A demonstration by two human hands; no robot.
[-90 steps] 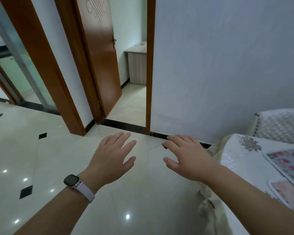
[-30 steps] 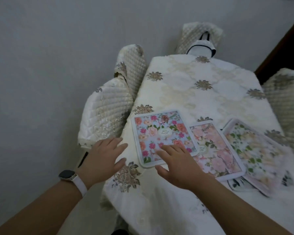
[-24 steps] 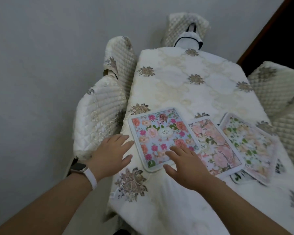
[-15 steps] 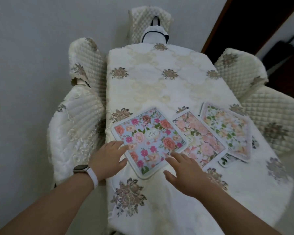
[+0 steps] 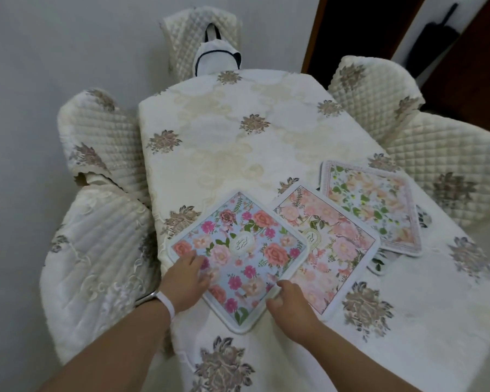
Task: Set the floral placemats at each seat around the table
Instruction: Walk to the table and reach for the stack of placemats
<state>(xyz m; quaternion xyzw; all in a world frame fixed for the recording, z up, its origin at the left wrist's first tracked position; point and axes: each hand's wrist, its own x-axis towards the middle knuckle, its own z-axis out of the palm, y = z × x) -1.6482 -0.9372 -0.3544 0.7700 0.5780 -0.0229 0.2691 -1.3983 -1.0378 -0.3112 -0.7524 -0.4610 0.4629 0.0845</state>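
Note:
Three floral placemats lie overlapping on the near part of the cloth-covered table. A blue one with pink roses is on top at the left. Beside it lie a pale pink one and a white one with green leaves. A corner of a further mat peeks out beneath them. My left hand has its fingers on the blue placemat's near-left edge. My right hand pinches its near-right edge, thumb on top.
Quilted cream chairs surround the table: two on the left, one at the far end with a white bag on it, two on the right. A grey wall runs along the left. A dark doorway is at the back right.
I turned from the hallway to the table. In the last half second both hands came down from hovering onto the blue placemat's near edges.

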